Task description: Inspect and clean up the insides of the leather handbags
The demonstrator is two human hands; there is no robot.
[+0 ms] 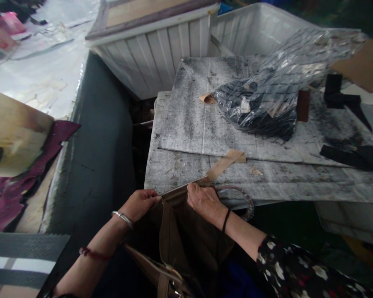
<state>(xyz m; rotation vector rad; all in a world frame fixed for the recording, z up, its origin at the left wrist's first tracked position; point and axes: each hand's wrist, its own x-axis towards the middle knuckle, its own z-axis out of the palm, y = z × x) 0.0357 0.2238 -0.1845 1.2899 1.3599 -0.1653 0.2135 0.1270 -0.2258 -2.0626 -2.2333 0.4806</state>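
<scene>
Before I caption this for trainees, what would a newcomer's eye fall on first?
Likely the left hand and right hand, low in the middle, gripping the edge of a brown bag-like piece. Then the shiny clear plastic bag, right of centre on the grimy grey board. At the far left, a yellowed block-like object stands out beside maroon material.

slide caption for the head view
Left hand and right hand grip a brown bag by its edge near a speckled board.

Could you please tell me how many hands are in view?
2: the left hand pinches the brown bag; the right hand grips it too, nearer the tan strip. No others are visible.
</scene>
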